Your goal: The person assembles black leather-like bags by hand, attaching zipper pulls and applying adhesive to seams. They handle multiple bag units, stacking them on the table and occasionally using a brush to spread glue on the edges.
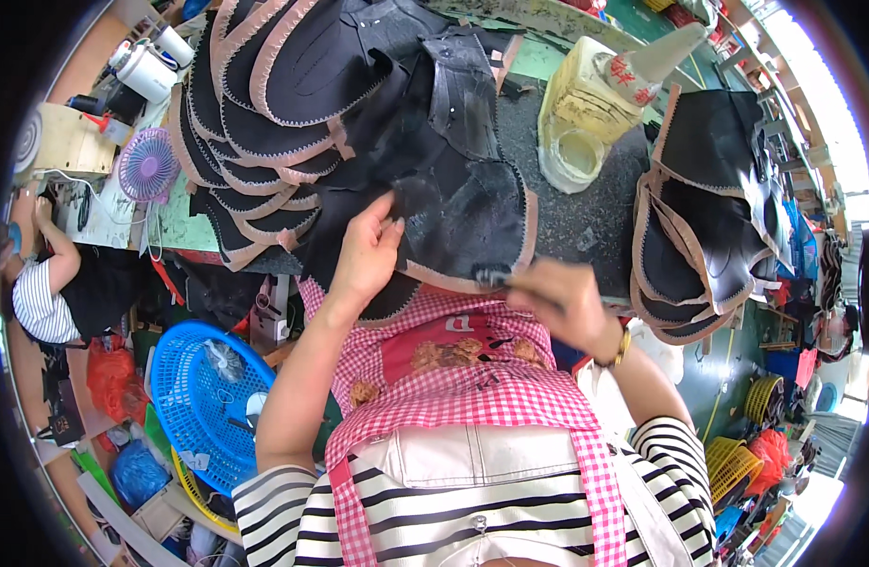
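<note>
A black cut piece with a zigzag-stitched tan edge [463,213], which looks like a shoe upper, lies before me on the dark work surface [586,231]. My left hand [366,250] pinches it near its left side, fingers curled and thumb against the material. My right hand [569,307] is closed around a small brush [492,275], its dark tip touching the piece's near right edge. Most of the brush handle is hidden in the fist. Beyond the right hand stands a yellowed plastic glue bottle [581,99] with a pale cone spout and a round side cup.
Overlapping black pieces with tan edges [288,113] are piled at the left; another stack [704,217] sits at the right. A purple fan [149,164] stands far left. Below the table are a blue basket [194,397] and a yellow basket [732,463]. Another person [52,283] sits at left.
</note>
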A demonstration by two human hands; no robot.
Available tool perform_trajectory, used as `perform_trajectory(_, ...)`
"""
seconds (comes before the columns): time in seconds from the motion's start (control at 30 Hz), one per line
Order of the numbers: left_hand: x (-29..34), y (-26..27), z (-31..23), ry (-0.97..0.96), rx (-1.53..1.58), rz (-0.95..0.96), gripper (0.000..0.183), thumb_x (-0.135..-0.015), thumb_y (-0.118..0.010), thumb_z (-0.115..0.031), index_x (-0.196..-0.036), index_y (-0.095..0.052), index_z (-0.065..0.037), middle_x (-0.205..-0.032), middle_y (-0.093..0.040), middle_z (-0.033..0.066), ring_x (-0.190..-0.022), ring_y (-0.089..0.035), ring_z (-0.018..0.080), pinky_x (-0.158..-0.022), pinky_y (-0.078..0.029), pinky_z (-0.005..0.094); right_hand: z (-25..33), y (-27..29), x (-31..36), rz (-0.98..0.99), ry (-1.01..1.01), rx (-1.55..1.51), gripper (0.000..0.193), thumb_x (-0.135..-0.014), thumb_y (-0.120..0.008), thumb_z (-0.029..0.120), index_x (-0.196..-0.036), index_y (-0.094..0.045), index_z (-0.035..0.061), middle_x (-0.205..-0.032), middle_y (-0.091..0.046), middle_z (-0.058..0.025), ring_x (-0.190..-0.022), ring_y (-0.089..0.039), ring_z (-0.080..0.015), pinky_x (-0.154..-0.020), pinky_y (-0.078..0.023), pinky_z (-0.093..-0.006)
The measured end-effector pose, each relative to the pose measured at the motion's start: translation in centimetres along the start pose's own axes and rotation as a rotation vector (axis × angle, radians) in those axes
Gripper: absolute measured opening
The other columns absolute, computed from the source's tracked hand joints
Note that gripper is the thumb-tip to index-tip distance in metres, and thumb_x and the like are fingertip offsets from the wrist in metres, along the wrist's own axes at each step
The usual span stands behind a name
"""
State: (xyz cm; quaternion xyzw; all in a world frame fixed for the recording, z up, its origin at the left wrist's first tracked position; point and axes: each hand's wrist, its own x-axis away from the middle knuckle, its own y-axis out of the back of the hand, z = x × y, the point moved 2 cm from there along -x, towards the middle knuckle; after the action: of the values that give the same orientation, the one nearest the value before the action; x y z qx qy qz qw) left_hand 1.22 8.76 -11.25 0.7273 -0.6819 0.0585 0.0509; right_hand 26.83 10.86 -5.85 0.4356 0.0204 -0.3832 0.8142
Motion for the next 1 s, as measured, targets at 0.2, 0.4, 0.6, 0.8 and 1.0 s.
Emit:
perform_trajectory(0.2,-0.2,1.3,-1.5,-0.146,-0.439,0.024,0.043,-0.085,-0.052,0.006,-0.127,-0.054,0.0,-0.109,-0.067,0.0113,-0.098,-0.062,0.0134,-0.085,-0.049,0.0281,-6.1,2.6,-6.6,-0.404,-0.566,0.248,0.052,-0.088,-0.066,0.041,-0.063,-0.065,-0.0039,-0.047,-0.057,-0.0133,-0.046,-0.063,-0.0225,-0.047,-0.047,-0.0356)
perform_trajectory(0.4,-5.1,-1.7,-15.5,-0.646,-0.724,0.124,0.023,-0.074,-0.049,0.007,-0.095,-0.06,0.003,-0.086,-0.061,0.0237,-0.084,-0.063,0.036,-0.074,-0.048,0.038,-4.8,11.0,-5.9,-0.982,-0.433,-0.213,0.037,-0.094,-0.063,0.031,-0.072,-0.065,0.0016,-0.056,-0.051,0.0022,-0.046,-0.043,-0.0036,-0.042,-0.029,-0.0233)
perform_trajectory(0.6,-16.3,8.0,-36.5,-0.618,-1.111,-0.079,0.051,-0.067,-0.051,-0.001,-0.115,-0.067,-0.008,-0.079,-0.067,0.0031,-0.071,-0.059,0.0111,-0.063,-0.049,0.0282,-4.5,9.9,-6.5,-0.981,-0.544,-0.387,0.023,-0.093,-0.064,0.024,-0.088,-0.061,0.0017,-0.064,-0.05,0.004,-0.049,-0.044,-0.0036,-0.041,-0.033,-0.0195)
perform_trajectory(0.8,-21.9,24.2,-40.0,-0.516,-0.892,-0.216,0.027,-0.075,-0.053,0.001,-0.095,-0.071,-0.005,-0.072,-0.068,0.0076,-0.067,-0.063,0.024,-0.059,-0.048,0.0359,-4.1,7.9,-4.3,-0.757,-0.574,-0.298,0.027,-0.094,-0.063,0.025,-0.08,-0.063,0.0014,-0.063,-0.055,0.0022,-0.047,-0.045,-0.004,-0.042,-0.031,-0.0189)
perform_trajectory(1.0,-22.3,37.8,-24.7,-0.315,-0.617,-0.299,0.036,-0.081,-0.048,0.004,-0.112,-0.062,-0.007,-0.088,-0.063,-0.0006,-0.078,-0.06,0.0122,-0.063,-0.053,0.0332,-5.0,6.6,-4.3,-0.681,-0.594,-0.377,0.024,-0.093,-0.063,0.019,-0.089,-0.068,-0.004,-0.067,-0.056,0.0012,-0.049,-0.047,-0.0041,-0.043,-0.033,-0.0189)
